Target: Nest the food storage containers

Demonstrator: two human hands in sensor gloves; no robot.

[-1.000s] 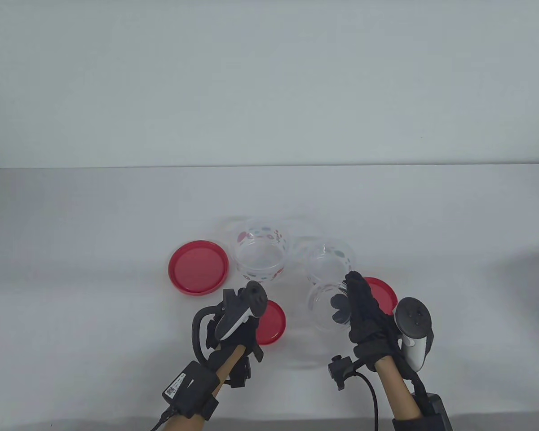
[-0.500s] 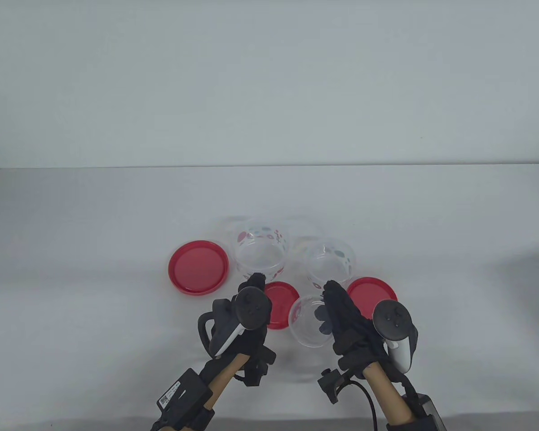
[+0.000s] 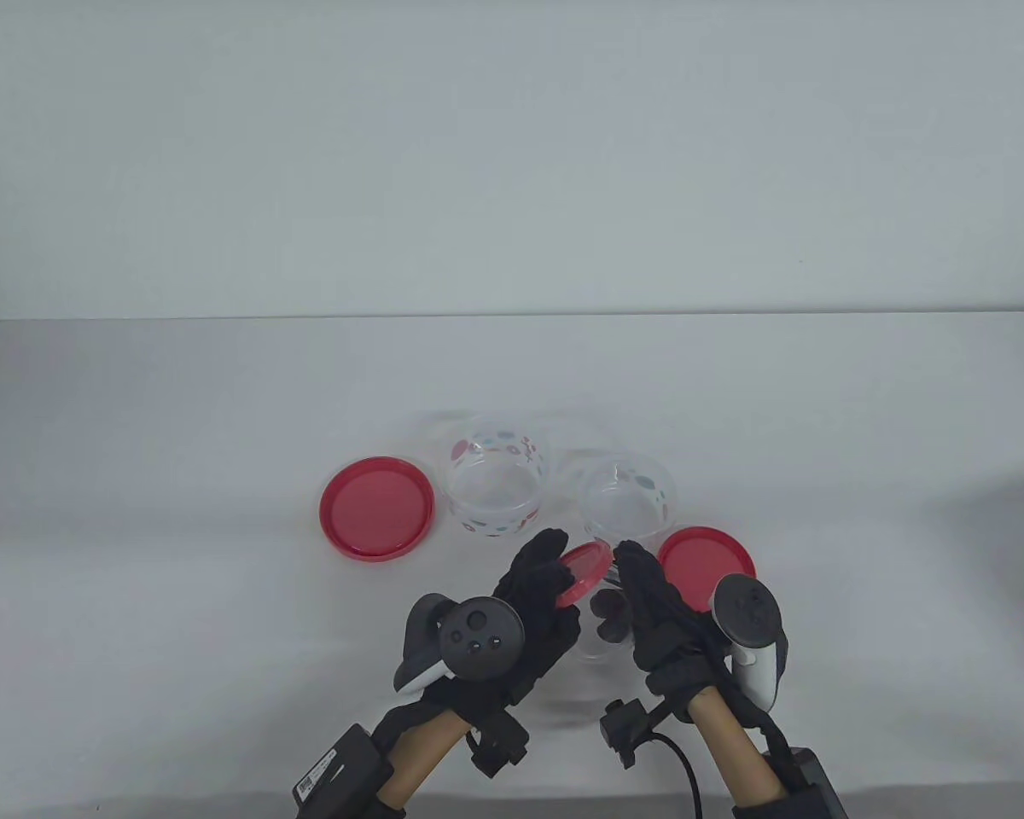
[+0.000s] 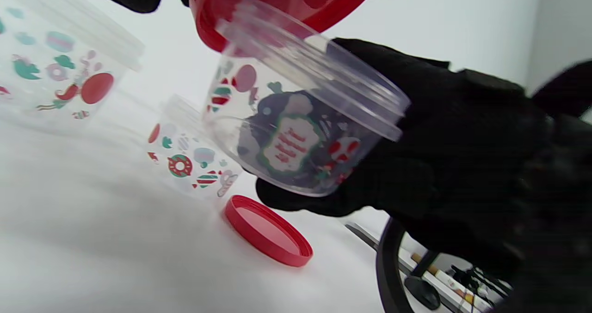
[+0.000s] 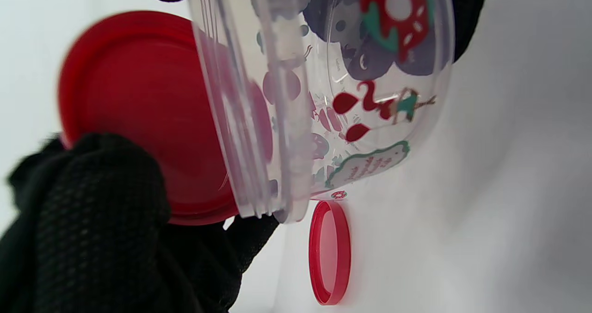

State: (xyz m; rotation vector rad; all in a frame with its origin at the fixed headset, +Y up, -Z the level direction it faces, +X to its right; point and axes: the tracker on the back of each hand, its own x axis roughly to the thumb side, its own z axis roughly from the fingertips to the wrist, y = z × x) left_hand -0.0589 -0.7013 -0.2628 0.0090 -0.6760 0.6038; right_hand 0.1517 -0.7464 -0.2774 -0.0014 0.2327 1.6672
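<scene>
My right hand (image 3: 640,589) holds the small clear printed container (image 3: 602,618) above the table, tilted with its mouth toward the left; it also shows in the left wrist view (image 4: 300,119) and the right wrist view (image 5: 333,95). My left hand (image 3: 546,567) grips the small red lid (image 3: 582,573) and holds it right at that container's mouth, as the right wrist view (image 5: 152,119) shows. The large printed container (image 3: 495,486) and the medium one (image 3: 627,499) stand open on the table behind the hands.
A large red lid (image 3: 377,508) lies left of the large container. A medium red lid (image 3: 706,559) lies right of my right hand, also in the left wrist view (image 4: 268,230). The white table (image 3: 179,597) ends at a wall behind.
My left hand has lifted the small red lid off the table and brought it right to the container's mouth. My right hand has moved the small container leftward and tilted it.
</scene>
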